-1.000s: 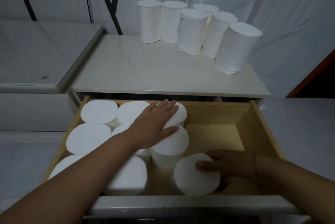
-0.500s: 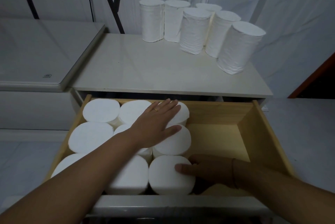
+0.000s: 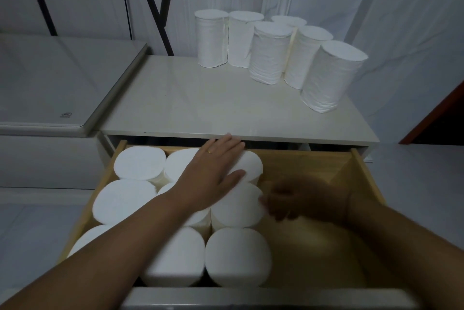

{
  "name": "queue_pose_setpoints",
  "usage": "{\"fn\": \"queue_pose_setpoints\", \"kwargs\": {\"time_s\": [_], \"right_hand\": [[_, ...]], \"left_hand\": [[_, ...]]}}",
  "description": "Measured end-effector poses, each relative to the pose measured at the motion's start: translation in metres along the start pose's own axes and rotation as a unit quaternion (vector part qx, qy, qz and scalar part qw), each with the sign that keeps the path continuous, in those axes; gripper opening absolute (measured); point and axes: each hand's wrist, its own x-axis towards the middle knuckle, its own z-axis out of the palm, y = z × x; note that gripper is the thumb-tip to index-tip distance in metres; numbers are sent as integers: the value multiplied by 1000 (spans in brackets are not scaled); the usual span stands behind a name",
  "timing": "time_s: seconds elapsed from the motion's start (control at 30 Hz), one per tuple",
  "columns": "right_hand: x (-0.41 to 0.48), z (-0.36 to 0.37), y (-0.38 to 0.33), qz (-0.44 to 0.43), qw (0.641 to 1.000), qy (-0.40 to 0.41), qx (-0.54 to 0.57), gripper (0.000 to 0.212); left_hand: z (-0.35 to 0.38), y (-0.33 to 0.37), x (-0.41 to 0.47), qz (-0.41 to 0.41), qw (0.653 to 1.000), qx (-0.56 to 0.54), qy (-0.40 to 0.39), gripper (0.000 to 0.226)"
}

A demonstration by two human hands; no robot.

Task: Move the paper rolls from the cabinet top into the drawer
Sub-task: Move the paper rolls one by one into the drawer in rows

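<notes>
Right hand (image 3: 301, 199) off front roll (image 3: 238, 257), beside middle roll (image 3: 238, 206); drawer floor (image 3: 313, 254) rightward

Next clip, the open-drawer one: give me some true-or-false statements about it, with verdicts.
1. Six paper rolls stand upright on the cabinet top. True.
2. The drawer is closed. False: it is pulled open.
3. The left hand lies flat on the drawer rolls. True.
4. Rolls fill the drawer from wall to wall. False: they sit in its left part, and the right part is bare wood.
</notes>
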Motion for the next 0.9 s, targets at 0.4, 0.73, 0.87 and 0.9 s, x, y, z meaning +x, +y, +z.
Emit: {"fn": "queue_pose_setpoints", "kwargs": {"time_s": [0.4,0.73,0.87,0.9], "right_hand": [[81,-140,78,46,826,497,262,85],[107,-148,82,8,799,546,251,88],[106,-143,81,0,808,542,231,84],[104,-139,80,-10,813,535,229,83]], "left_hand": [[-2,-10,3,-35,997,63,-7,65],[-1,-10,3,-34,997,71,-11,66],[-1,-10,2,-34,997,75,-12,66],[-1,-10,2,-34,997,75,-12,66]]}}
